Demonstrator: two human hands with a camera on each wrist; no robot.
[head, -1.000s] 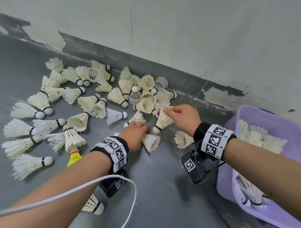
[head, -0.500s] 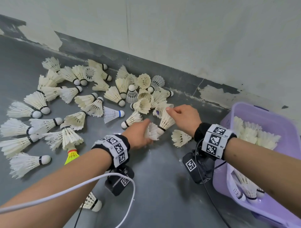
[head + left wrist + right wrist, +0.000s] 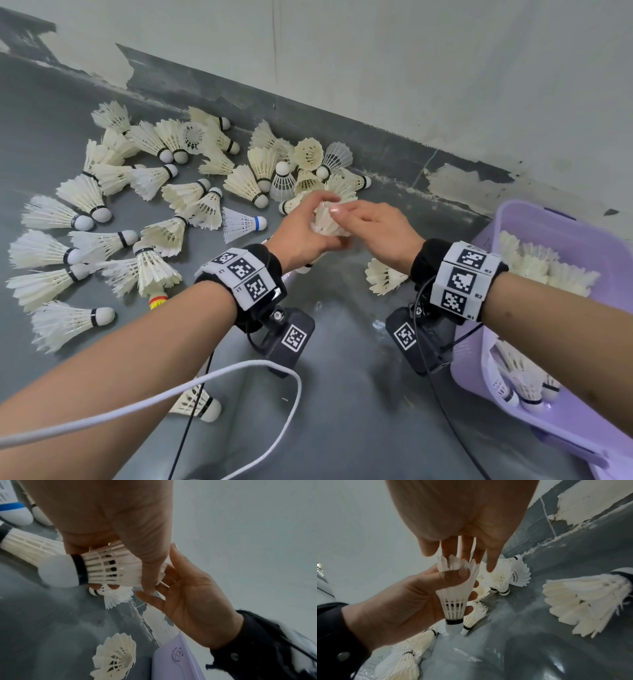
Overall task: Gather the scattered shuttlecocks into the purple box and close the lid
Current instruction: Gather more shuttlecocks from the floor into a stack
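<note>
The left hand [image 3: 301,236] holds a white feather shuttlecock [image 3: 456,596] above the grey floor [image 3: 342,411], its grip clamped on the feather skirt, thumb on one side and fingers curled round the other. The shuttlecock's long axis runs from the feather tips, which stick out past the thumb, down to the white cork with its black band; the cork points down toward the floor and lies clear of the grip, below the palm. The right hand [image 3: 380,233] reaches in from the other side, its fingers [image 3: 491,561] straight and spread, tips touching the feather ends, curled round nothing.

The purple box [image 3: 534,219] stands on the floor to the right, just beside the right wrist, lid off its top, with many shuttlecocks inside. On its purple plastic, in the left wrist view, is a small round logo [image 3: 177,654] with lettering too blurred to read.

The scattered shuttlecocks [image 3: 85,195] lie on their sides across the floor to the left and along the wall [image 3: 411,68], corks pointing in different directions. One has a blue band [image 3: 255,224]. Both wristbands [image 3: 245,274] carry square black-and-white code tags with tiny labels beside them.
</note>
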